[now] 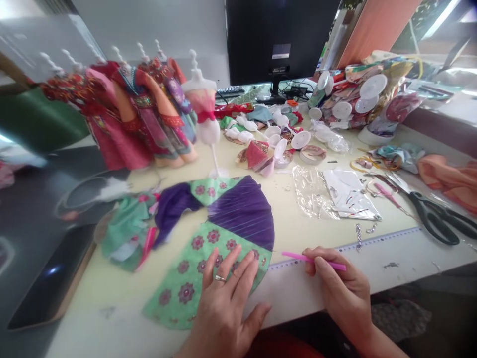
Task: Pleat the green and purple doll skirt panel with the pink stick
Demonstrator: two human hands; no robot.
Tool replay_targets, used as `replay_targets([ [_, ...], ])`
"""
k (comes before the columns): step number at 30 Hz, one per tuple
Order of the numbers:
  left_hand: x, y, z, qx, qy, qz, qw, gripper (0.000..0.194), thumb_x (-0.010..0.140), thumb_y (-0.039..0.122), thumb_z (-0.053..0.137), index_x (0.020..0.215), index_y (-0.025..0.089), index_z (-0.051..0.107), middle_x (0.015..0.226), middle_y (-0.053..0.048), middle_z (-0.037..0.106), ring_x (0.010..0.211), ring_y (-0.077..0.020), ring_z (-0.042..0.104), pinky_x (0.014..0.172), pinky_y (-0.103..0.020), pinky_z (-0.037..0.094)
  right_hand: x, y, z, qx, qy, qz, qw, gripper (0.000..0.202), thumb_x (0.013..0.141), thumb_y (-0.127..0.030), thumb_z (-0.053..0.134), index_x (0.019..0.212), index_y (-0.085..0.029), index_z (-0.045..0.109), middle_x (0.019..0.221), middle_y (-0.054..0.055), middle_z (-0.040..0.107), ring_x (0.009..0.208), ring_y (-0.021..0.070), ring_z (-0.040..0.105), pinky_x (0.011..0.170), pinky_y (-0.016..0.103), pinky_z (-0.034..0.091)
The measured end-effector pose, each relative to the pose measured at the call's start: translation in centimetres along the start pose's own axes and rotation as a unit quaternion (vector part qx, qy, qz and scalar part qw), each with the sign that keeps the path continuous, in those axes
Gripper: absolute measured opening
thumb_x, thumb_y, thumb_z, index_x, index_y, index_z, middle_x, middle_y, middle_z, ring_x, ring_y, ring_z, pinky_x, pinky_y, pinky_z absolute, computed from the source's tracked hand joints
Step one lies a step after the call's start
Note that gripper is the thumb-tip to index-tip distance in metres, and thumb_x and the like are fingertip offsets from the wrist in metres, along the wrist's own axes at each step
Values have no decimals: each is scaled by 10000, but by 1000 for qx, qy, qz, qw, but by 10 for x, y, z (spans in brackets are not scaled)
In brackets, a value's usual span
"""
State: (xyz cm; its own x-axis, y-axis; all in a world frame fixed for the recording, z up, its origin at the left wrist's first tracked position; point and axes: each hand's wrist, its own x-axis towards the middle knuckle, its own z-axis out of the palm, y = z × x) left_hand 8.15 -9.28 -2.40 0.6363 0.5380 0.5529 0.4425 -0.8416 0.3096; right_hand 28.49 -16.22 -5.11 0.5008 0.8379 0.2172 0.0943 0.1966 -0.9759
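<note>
A curved patchwork fabric piece (186, 292) lies on the table, with green flowered panels and a striped purple panel (242, 214). My left hand (227, 298) rests flat on the green panel, fingers spread, a ring on one finger. Pinched in my right hand (341, 288) is a slim pink tool (292, 255); a faint thin tip reaches from its left end toward the fabric's edge. A ruler (376, 240) lies on the table, partly behind my right hand. Beyond the fabric stands a small white dress form (206, 132) with a pink band around it.
Several doll-size dresses (130, 109) on stands fill the back left. Black-handled scissors (432, 214), bead chains and a clear plastic bag (315, 191) lie at right. Crumpled green cloth (126, 233) and a dark tablet-like slab (50, 273) are at left. A monitor (279, 40) stands behind.
</note>
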Motion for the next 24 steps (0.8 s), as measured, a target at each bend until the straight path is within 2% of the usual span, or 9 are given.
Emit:
replay_targets([
  [4, -5, -1, 1, 4, -13, 16, 1000, 377, 881, 277, 581, 1184, 53, 579, 1219, -110, 644, 1212, -337, 494, 1090, -529, 241, 0, 2, 0, 6, 7, 4, 1000, 119, 907, -215, 557, 939, -226, 671, 797, 14, 640, 672, 115, 539, 654, 262, 462],
  [8, -4, 2, 5, 26, -75, 41, 996, 419, 875, 275, 578, 1242, 74, 548, 1260, -94, 620, 1258, -351, 451, 1103, -554, 192, 0, 2, 0, 5, 15, 7, 1000, 109, 892, -223, 577, 925, -225, 681, 809, 25, 652, 658, 123, 544, 646, 280, 471],
  [11, -2, 1, -1, 34, -116, 31, 992, 465, 891, 302, 549, 1303, 93, 495, 1286, -87, 602, 1280, -344, 431, 1098, -559, 204, 0, 3, 0, 6, 23, 16, 1000, 106, 882, -229, 589, 919, -227, 688, 801, 32, 653, 656, 135, 546, 634, 294, 470],
  [14, -3, -4, -13, 32, -108, 25, 993, 481, 906, 284, 522, 1328, 65, 445, 1353, -125, 538, 1343, -350, 347, 1095, -565, 220, -1, 4, -1, 11, 27, 19, 999, 107, 881, -229, 590, 926, -230, 687, 817, 38, 655, 661, 141, 544, 641, 305, 464],
  [16, -7, -6, -18, 30, -90, 31, 995, 467, 911, 264, 511, 1313, 38, 444, 1341, -150, 543, 1358, -353, 324, 1105, -576, 200, -1, 4, -1, 11, 25, 17, 999, 108, 884, -224, 587, 929, -231, 685, 828, 38, 656, 666, 139, 543, 650, 303, 462],
  [19, -13, -6, -19, 30, -79, 64, 994, 439, 894, 281, 542, 1251, 27, 508, 1230, -147, 630, 1311, -350, 403, 1126, -576, 158, -1, 4, -1, 15, 19, 12, 1000, 113, 889, -215, 580, 936, -234, 681, 817, 29, 651, 668, 133, 541, 657, 294, 464],
  [24, -14, -6, -11, 50, -79, 104, 990, 379, 858, 279, 597, 1173, 68, 595, 1121, -91, 696, 1209, -287, 534, 1171, -485, 126, 0, 5, -1, 9, 10, 10, 1000, 125, 898, -216, 562, 942, -230, 678, 760, 22, 628, 673, 135, 543, 637, 282, 464],
])
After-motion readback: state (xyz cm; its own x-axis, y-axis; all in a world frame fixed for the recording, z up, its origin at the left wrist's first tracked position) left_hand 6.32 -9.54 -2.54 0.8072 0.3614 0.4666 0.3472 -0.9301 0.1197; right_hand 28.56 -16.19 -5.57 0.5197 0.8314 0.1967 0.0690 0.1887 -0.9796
